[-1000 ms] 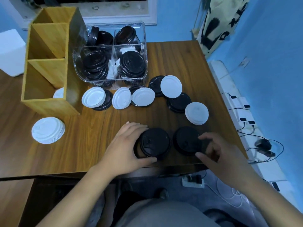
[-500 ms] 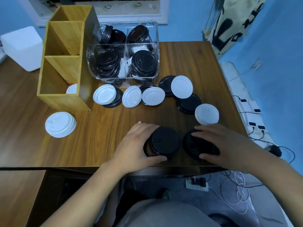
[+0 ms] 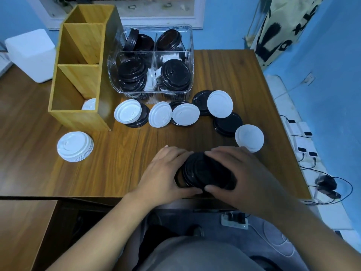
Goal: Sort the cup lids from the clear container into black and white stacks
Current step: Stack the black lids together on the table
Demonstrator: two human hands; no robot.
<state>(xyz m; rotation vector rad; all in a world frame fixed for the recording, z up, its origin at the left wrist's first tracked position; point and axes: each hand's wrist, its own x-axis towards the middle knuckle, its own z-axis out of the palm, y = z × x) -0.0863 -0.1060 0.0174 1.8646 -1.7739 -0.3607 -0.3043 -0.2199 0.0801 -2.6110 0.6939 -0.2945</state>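
Fingers (image 3: 175, 152) seemingly curled round black lids (image 3: 203, 173)

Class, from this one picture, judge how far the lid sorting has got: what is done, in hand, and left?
Done: a white stack lies on the table, left. In hand: the left hand and right hand grip a black stack at the front edge. Left: loose lids of both colours lie mixed before the clear container, which holds many more.
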